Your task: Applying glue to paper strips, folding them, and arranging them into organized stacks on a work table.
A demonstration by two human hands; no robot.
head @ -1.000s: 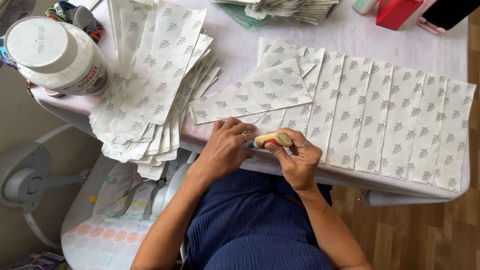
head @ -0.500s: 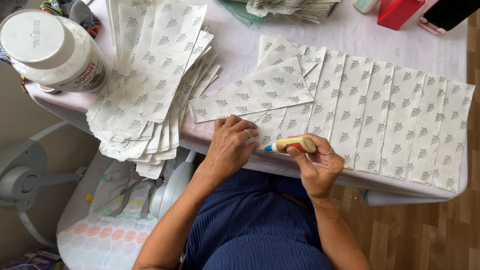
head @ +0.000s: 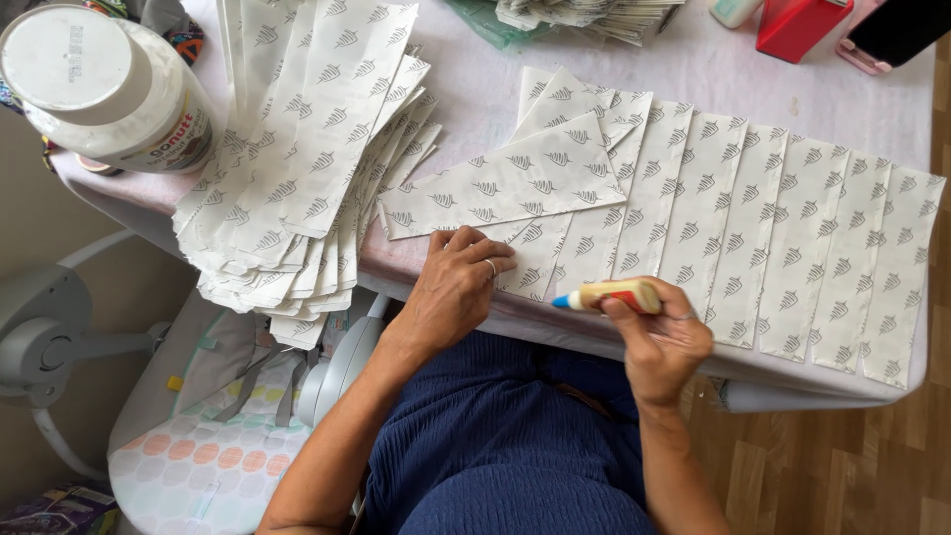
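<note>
Right hand [head: 662,342], fingers closed on the glue stick [head: 609,295] at lower centre, left hand [head: 458,287] flat with fingers spread on the folded paper [head: 515,183]: glue may smear adjacent overlapping strips [head: 753,228].

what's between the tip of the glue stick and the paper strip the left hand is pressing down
Nothing visible. The right hand holds the glue stick with its blue tip pointing left, over the row of printed paper strips. The left hand lies flat on the strips just left of the tip, with only bare paper in the gap.
</note>
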